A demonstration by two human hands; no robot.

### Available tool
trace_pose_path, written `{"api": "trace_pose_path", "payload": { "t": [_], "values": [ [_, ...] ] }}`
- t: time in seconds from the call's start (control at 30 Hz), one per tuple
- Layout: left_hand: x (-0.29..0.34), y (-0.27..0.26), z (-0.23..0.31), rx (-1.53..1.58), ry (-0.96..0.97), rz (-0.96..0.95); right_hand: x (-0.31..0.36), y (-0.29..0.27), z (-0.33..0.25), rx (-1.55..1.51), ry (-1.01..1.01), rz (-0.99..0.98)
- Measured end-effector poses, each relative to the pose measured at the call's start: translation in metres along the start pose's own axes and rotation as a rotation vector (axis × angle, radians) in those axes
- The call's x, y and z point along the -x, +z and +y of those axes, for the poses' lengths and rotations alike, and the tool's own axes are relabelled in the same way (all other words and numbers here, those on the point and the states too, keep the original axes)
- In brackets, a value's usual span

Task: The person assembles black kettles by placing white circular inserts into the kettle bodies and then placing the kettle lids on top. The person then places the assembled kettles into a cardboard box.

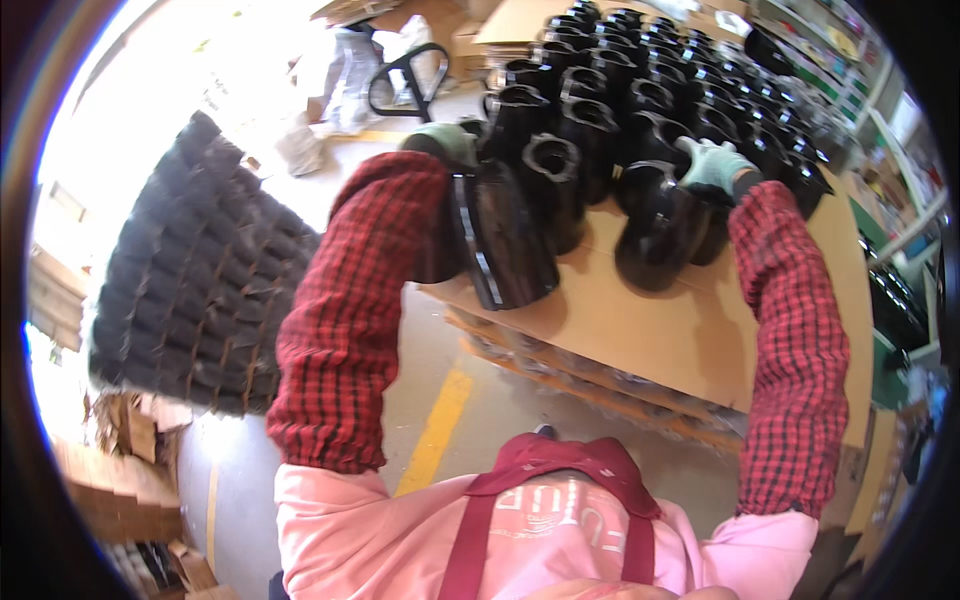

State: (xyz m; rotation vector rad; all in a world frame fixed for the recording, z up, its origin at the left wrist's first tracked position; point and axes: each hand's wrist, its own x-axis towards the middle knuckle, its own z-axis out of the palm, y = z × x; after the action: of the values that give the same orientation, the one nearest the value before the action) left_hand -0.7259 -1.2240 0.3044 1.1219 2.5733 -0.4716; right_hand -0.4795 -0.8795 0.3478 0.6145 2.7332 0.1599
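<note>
the black jugs [640, 110] stand packed in rows on a cardboard sheet [650, 320], which tops a stack of more sheets with what look like more goods between the layers. two jugs are off the upright at the near edge. the left jug [500, 240] leans toward the person, its glossy dark side showing and a pale line running along its rim. the right jug [660, 225] is round-bellied and shiny, also tipped toward the near edge.

the left hand [450, 140], in a green glove, is curled over the top of the left jug and seems to hold it; the fingers are hidden behind the jug, so how tightly they close is not clear. the right hand [715, 165], gloved the same, is closed over the top of the right jug, gripping it at the mouth or handle.

it looks like the lifting-off step, one jug in each hand, drawn from the front row. the next move would call for a clean lift up and back, keeping clear of the neighbours standing just behind, since they are touching or nearly so.

both arms wear red checked sleeves [350, 310]. to the left, on the floor, sits a dark stack of trays [190, 280], and a yellow line [435, 430] runs across the concrete below.
</note>
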Motion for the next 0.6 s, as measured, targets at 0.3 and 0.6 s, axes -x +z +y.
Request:
{"api": "trace_pose_path", "payload": {
  "t": [0.3, 0.6],
  "values": [
    [0.056, -0.023, 0.045, 0.126, 0.017, 0.005, -0.003, 0.038, 0.020, -0.044, -0.041, 0.226],
    [0.094, -0.023, 0.141, 0.226, 0.273, 0.290, 0.090, 0.067, 0.064, -0.120, -0.232, 0.435]
  ]
}}
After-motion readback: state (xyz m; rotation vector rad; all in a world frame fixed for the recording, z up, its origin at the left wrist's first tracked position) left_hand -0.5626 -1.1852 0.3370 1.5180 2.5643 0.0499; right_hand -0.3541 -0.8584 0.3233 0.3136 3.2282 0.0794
